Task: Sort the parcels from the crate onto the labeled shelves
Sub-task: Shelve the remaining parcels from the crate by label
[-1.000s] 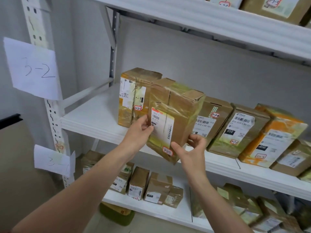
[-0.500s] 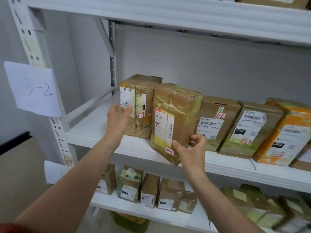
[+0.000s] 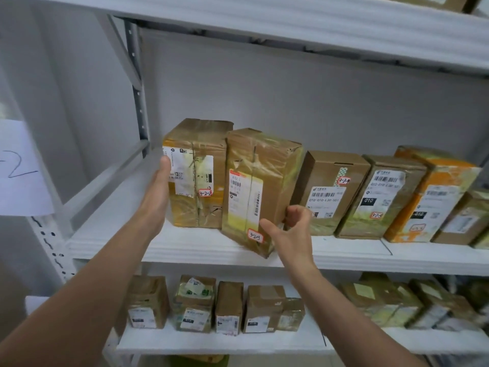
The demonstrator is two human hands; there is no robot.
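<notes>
A tall brown taped parcel tagged 3-2-3 (image 3: pixel 254 181) stands on the middle white shelf (image 3: pixel 185 247), its lower front corner jutting slightly over the shelf edge. My right hand (image 3: pixel 293 234) holds its lower right edge, thumb on the front face and fingers curled against the side. Touching its left side stands a similar parcel tagged 3-2-2 (image 3: pixel 195 176). My left hand (image 3: pixel 156 197) lies flat, fingers straight, against that parcel's left side.
More parcels (image 3: pixel 330 192) line the same shelf to the right, close against the 3-2-3 parcel. A paper shelf label (image 3: pixel 16 168) hangs on the left upright. Several small parcels (image 3: pixel 227 305) stand on the shelf below. Another shelf board (image 3: pixel 291 25) runs overhead.
The 3-2-3 parcel went from tilted in both hands to standing on the shelf. My left hand let go of it and moved left to the side of the 3-2-2 parcel.
</notes>
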